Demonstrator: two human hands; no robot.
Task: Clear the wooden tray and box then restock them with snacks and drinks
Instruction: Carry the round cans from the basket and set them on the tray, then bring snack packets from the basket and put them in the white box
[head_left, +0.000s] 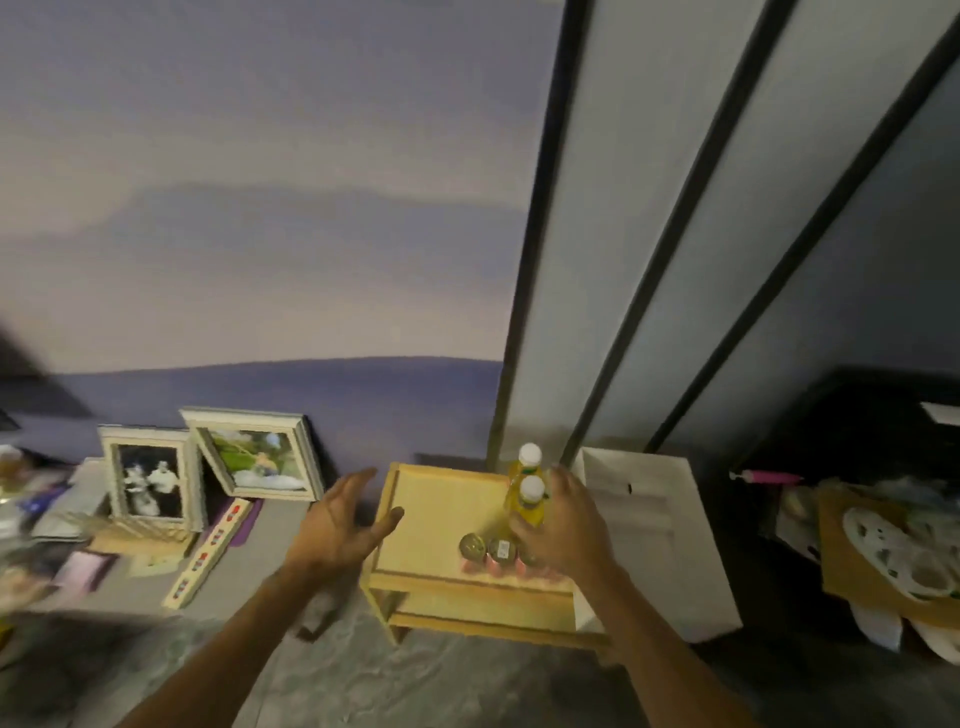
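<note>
A grey floor (322, 675) carries two picture frames, one upright (150, 480) and one tilted (254, 454), near the wall. A long patterned strip (208, 556) lies beside them. A wooden box (483, 608) bears a wooden tray (441, 514), with a white panel (654, 535) just beside it.

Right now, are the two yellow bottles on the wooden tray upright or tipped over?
Upright: both yellow bottles stand with white caps on top, at the right of the wooden tray.
</note>
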